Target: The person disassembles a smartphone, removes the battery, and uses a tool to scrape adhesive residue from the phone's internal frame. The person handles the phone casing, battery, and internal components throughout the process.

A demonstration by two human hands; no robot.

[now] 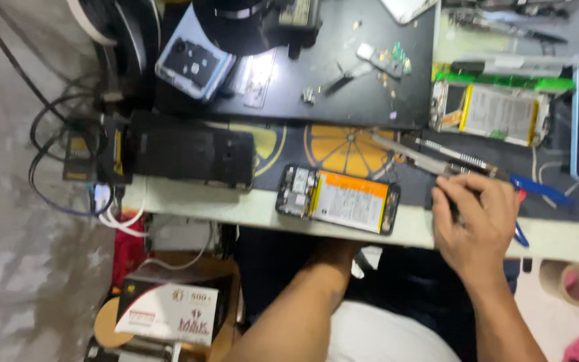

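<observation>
An opened phone [338,199] with its back cover off lies at the table's front edge, showing an orange-and-white battery and a circuit board. My right hand [476,224] rests to the right of it, fingers curled around the rear end of silver tweezers [413,153] that point up and left. A blue-handled screwdriver [539,190] lies just past the knuckles, and a bit of blue sticks out under the palm. My left forearm [306,305] runs up under the table edge below the phone, and its hand is hidden there.
A black phone back [194,157] lies at the left, and a light blue phone [194,64] sits further back on a black mat [343,100] with small parts. Another opened phone [497,114] lies at the right. Cables [51,144] hang left; a tape roll [574,281] and a box [169,314] sit below.
</observation>
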